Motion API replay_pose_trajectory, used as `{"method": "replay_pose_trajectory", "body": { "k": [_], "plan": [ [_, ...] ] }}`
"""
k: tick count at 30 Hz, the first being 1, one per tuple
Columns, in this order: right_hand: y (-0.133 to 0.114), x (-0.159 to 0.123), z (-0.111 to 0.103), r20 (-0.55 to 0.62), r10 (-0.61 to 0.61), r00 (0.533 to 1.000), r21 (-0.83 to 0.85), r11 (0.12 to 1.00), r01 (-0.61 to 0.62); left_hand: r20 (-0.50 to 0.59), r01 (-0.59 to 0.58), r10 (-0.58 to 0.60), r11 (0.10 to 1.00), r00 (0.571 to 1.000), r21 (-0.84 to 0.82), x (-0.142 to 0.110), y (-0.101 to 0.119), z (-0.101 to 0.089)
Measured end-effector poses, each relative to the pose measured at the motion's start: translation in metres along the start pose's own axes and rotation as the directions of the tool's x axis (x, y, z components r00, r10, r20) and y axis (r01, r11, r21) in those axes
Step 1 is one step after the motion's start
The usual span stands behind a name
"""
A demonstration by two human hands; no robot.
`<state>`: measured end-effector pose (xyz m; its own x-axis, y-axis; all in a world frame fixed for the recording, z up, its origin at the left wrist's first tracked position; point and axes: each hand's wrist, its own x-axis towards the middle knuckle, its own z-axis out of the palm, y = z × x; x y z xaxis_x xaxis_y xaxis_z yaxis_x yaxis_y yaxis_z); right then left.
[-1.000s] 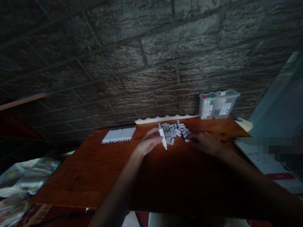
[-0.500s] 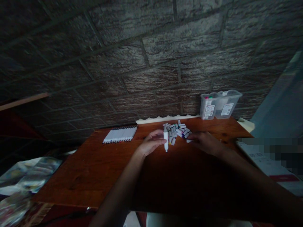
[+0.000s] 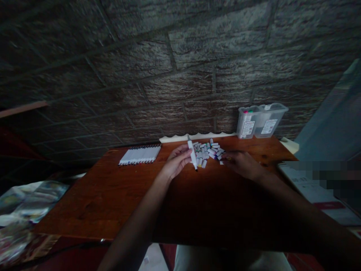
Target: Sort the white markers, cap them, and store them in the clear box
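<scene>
My left hand (image 3: 175,162) is closed round a white marker (image 3: 192,153), which stands nearly upright with its dark tip down near the wooden table (image 3: 113,195). Just behind it lies a heap of several white marker caps (image 3: 208,150) with coloured ends. My right hand (image 3: 239,162) rests palm down at the heap's right edge, fingers curled onto the caps; I cannot make out what is under them. A neat row of white markers (image 3: 140,155) lies flat at the table's back left.
Two clear plastic boxes (image 3: 261,120) with labels stand at the back right against the brick wall; one holds markers. A white scalloped strip (image 3: 180,137) runs along the wall. Papers (image 3: 318,194) lie at the right, plastic bags (image 3: 25,205) at the left.
My left hand has tilted the marker from upright and short-looking back to a longer slant, tip down. My right hand has stayed at the cap heap. The camera has shifted slightly.
</scene>
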<state>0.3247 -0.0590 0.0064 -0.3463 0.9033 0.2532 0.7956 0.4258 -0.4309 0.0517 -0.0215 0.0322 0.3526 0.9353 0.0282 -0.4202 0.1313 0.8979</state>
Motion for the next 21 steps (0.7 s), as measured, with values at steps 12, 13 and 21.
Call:
{"method": "replay_pose_trajectory", "body": {
  "k": [12, 13, 21],
  "plan": [
    [-0.0020, -0.0008, 0.0024, 0.076, 0.030, 0.997, -0.006, 1.000, -0.029, -0.111, -0.045, 0.032, 0.992, 0.993, -0.116, 0.0016, 0.0024, 0.0016],
    [-0.0022, -0.0008, 0.0025, 0.078, 0.031, 0.996, -0.010, 1.000, -0.030, -0.108, -0.050, 0.038, 0.992, 0.993, -0.117, 0.0011, 0.0027, 0.0022],
    [-0.0053, 0.0004, 0.0047, 0.031, 0.024, 0.999, -0.010, 1.000, -0.023, -0.065, -0.076, 0.068, 0.989, 0.996, -0.126, 0.0001, 0.0034, 0.0015]
  ]
}}
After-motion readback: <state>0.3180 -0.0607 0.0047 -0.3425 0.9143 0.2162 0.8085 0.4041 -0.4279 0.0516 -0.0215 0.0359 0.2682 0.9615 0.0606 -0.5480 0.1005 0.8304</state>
